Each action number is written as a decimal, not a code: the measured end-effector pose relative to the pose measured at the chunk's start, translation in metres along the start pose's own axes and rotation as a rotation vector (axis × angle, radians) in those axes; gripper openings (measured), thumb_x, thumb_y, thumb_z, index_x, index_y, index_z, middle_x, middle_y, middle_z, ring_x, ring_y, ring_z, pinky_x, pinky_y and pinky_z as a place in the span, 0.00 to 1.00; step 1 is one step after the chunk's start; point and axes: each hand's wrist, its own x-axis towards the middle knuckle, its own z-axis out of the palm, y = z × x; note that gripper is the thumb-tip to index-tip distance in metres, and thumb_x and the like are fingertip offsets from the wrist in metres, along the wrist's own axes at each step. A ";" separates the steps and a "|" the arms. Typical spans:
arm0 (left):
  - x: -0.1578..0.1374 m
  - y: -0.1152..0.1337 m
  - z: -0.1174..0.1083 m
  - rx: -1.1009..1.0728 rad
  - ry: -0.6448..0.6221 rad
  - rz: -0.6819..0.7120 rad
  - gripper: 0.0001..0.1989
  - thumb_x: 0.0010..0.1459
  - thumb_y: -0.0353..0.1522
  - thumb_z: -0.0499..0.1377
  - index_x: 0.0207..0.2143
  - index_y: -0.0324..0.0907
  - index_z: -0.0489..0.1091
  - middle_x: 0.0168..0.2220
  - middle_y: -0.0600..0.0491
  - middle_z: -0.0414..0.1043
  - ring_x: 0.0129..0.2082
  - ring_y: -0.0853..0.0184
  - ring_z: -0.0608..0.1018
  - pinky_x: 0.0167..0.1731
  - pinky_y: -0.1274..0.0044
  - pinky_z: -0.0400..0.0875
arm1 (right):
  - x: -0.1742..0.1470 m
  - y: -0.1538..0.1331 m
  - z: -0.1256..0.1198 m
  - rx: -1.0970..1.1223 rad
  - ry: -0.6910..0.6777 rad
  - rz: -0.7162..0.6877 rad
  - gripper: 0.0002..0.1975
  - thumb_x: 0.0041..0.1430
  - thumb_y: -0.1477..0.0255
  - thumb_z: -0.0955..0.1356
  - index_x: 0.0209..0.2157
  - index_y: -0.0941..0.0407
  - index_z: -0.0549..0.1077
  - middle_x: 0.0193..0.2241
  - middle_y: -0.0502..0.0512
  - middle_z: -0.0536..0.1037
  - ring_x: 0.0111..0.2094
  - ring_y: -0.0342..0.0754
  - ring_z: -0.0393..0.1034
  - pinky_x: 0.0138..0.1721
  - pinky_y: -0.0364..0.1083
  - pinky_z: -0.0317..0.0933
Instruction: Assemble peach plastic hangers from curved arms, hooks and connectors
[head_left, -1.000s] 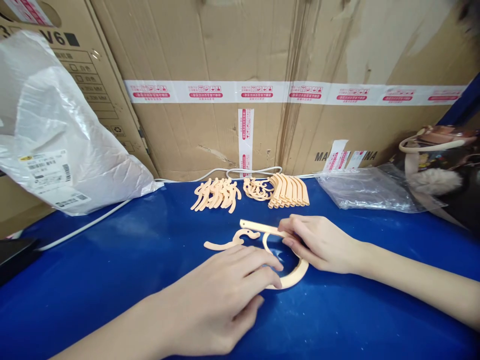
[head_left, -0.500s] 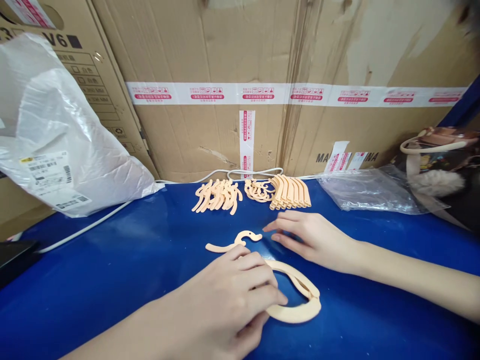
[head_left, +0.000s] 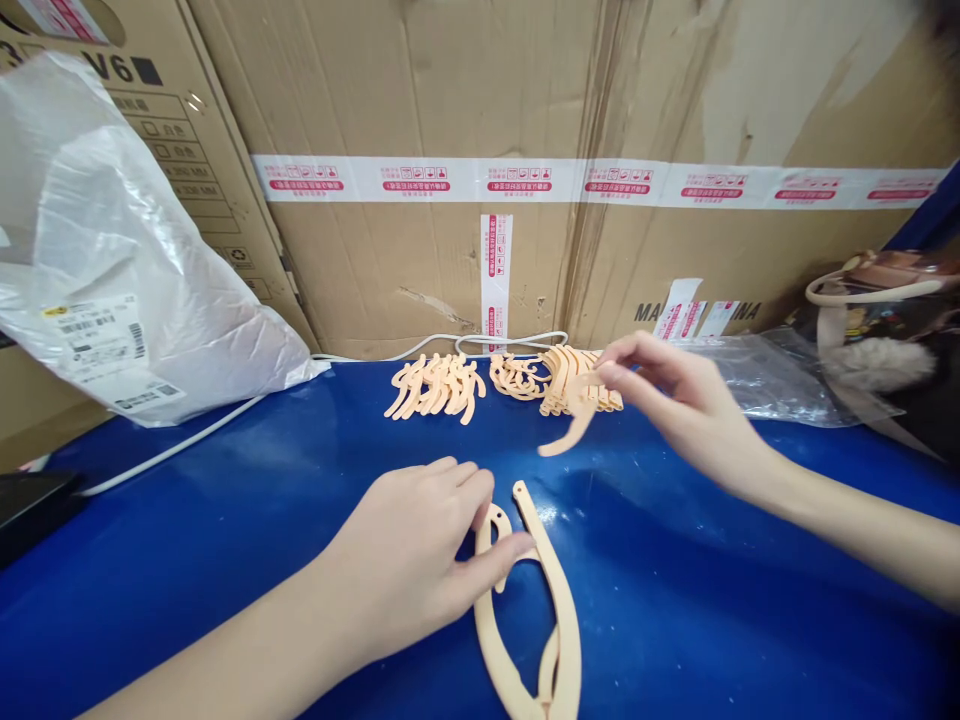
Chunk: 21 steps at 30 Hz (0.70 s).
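Note:
My left hand (head_left: pixel 431 545) is closed on the upper end of a beige plastic folding hanger (head_left: pixel 566 625), thumb and fingers at a small curved hook (head_left: pixel 498 530). The hanger's two long arms meet near the bottom edge of the view, and the right arm's upper end, with a hole, stands apart. My right hand (head_left: pixel 686 410) is raised over the table, pinching a loose S-curved beige piece (head_left: pixel 574 425) between thumb and fingers. Behind that piece is a row of beige hanger arms (head_left: pixel 571 370), partly hidden.
At the back of the blue table (head_left: pixel 262 530) lie a pile of curved beige pieces (head_left: pixel 435 385) and a heap of small hooks (head_left: pixel 517 376). A white parcel bag (head_left: pixel 150 270), a white cable (head_left: pixel 172 450), a clear plastic bag (head_left: pixel 780 375) and cardboard boxes (head_left: pixel 420 90) stand around.
The hanger has been turned so its joined end points towards me. My right hand has lifted a curved piece and moved back and right. The curved pieces in mid-table have left that spot.

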 end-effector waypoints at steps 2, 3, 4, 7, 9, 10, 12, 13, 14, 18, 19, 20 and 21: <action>-0.001 0.003 0.001 0.077 -0.035 -0.041 0.20 0.57 0.47 0.56 0.23 0.43 0.58 0.22 0.56 0.64 0.23 0.66 0.69 0.21 0.77 0.56 | -0.005 0.001 -0.005 0.092 0.088 0.057 0.10 0.65 0.62 0.62 0.34 0.53 0.66 0.32 0.53 0.73 0.34 0.47 0.68 0.34 0.46 0.63; -0.002 0.004 0.001 0.070 -0.049 -0.060 0.20 0.56 0.47 0.58 0.24 0.43 0.58 0.23 0.56 0.64 0.23 0.66 0.69 0.21 0.77 0.56 | -0.007 0.001 -0.006 0.142 0.101 0.073 0.10 0.65 0.62 0.61 0.34 0.53 0.65 0.33 0.53 0.74 0.36 0.48 0.69 0.37 0.48 0.64; -0.002 0.004 0.001 0.044 -0.060 -0.082 0.18 0.55 0.45 0.59 0.25 0.43 0.58 0.24 0.57 0.65 0.23 0.67 0.69 0.21 0.78 0.56 | -0.011 0.001 -0.005 0.186 0.094 0.083 0.10 0.66 0.62 0.60 0.35 0.52 0.63 0.33 0.54 0.74 0.37 0.49 0.70 0.39 0.49 0.65; -0.001 -0.002 -0.001 -0.016 -0.084 -0.094 0.11 0.56 0.39 0.59 0.29 0.43 0.61 0.28 0.57 0.66 0.24 0.67 0.69 0.22 0.78 0.58 | -0.021 0.004 -0.001 0.228 0.029 0.074 0.09 0.68 0.63 0.56 0.38 0.52 0.60 0.31 0.52 0.75 0.34 0.48 0.72 0.36 0.48 0.67; 0.002 -0.009 -0.001 0.003 -0.087 -0.033 0.05 0.59 0.34 0.56 0.33 0.42 0.63 0.31 0.56 0.67 0.27 0.67 0.70 0.24 0.78 0.60 | -0.027 0.005 0.001 0.152 -0.077 0.033 0.09 0.69 0.63 0.56 0.40 0.52 0.61 0.26 0.49 0.74 0.27 0.45 0.70 0.28 0.44 0.65; 0.004 -0.012 -0.001 0.020 -0.086 0.009 0.02 0.60 0.31 0.54 0.34 0.42 0.64 0.33 0.55 0.67 0.29 0.67 0.71 0.25 0.78 0.62 | -0.030 0.006 0.001 0.091 -0.151 0.007 0.10 0.69 0.63 0.56 0.42 0.52 0.62 0.24 0.48 0.72 0.24 0.43 0.69 0.25 0.42 0.63; 0.007 -0.019 0.001 0.054 -0.088 0.074 0.05 0.61 0.26 0.51 0.37 0.41 0.65 0.35 0.53 0.68 0.33 0.66 0.72 0.30 0.77 0.65 | -0.033 0.006 0.002 -0.046 -0.298 -0.053 0.12 0.69 0.64 0.56 0.43 0.53 0.66 0.22 0.46 0.71 0.22 0.41 0.67 0.25 0.41 0.61; 0.008 -0.021 0.002 0.067 -0.086 0.096 0.07 0.61 0.25 0.50 0.38 0.40 0.66 0.36 0.52 0.69 0.35 0.65 0.72 0.32 0.77 0.66 | -0.034 0.006 0.003 -0.113 -0.358 -0.072 0.13 0.69 0.64 0.56 0.44 0.53 0.68 0.22 0.46 0.71 0.22 0.41 0.67 0.26 0.41 0.61; 0.010 -0.023 0.003 0.077 -0.081 0.115 0.08 0.63 0.25 0.49 0.39 0.40 0.66 0.37 0.51 0.69 0.36 0.65 0.73 0.33 0.76 0.67 | -0.035 0.006 0.005 -0.177 -0.396 -0.082 0.14 0.68 0.63 0.58 0.45 0.53 0.70 0.22 0.46 0.72 0.22 0.41 0.68 0.26 0.41 0.60; 0.012 -0.029 0.005 0.116 -0.063 0.215 0.09 0.66 0.27 0.48 0.42 0.39 0.68 0.39 0.48 0.72 0.40 0.63 0.74 0.38 0.74 0.70 | -0.038 0.009 0.010 -0.323 -0.440 -0.085 0.17 0.62 0.64 0.65 0.52 0.53 0.69 0.24 0.48 0.75 0.23 0.44 0.70 0.24 0.41 0.59; 0.012 -0.031 0.005 0.121 -0.060 0.250 0.09 0.66 0.26 0.48 0.42 0.39 0.68 0.41 0.48 0.73 0.41 0.63 0.74 0.40 0.73 0.70 | -0.039 0.010 0.011 -0.316 -0.449 -0.092 0.18 0.62 0.66 0.64 0.53 0.53 0.68 0.26 0.50 0.77 0.25 0.45 0.71 0.25 0.41 0.60; 0.011 -0.033 0.005 0.123 -0.056 0.279 0.09 0.65 0.25 0.49 0.42 0.39 0.68 0.43 0.48 0.73 0.43 0.63 0.74 0.41 0.73 0.70 | -0.039 0.010 0.012 -0.293 -0.466 -0.105 0.19 0.63 0.68 0.63 0.55 0.54 0.67 0.30 0.52 0.78 0.28 0.45 0.73 0.27 0.42 0.63; 0.011 -0.035 0.006 0.122 -0.055 0.305 0.09 0.65 0.24 0.50 0.43 0.39 0.67 0.44 0.48 0.73 0.44 0.63 0.74 0.42 0.73 0.70 | -0.038 0.011 0.013 -0.271 -0.487 -0.122 0.19 0.64 0.69 0.62 0.56 0.55 0.66 0.35 0.54 0.78 0.31 0.46 0.74 0.31 0.43 0.65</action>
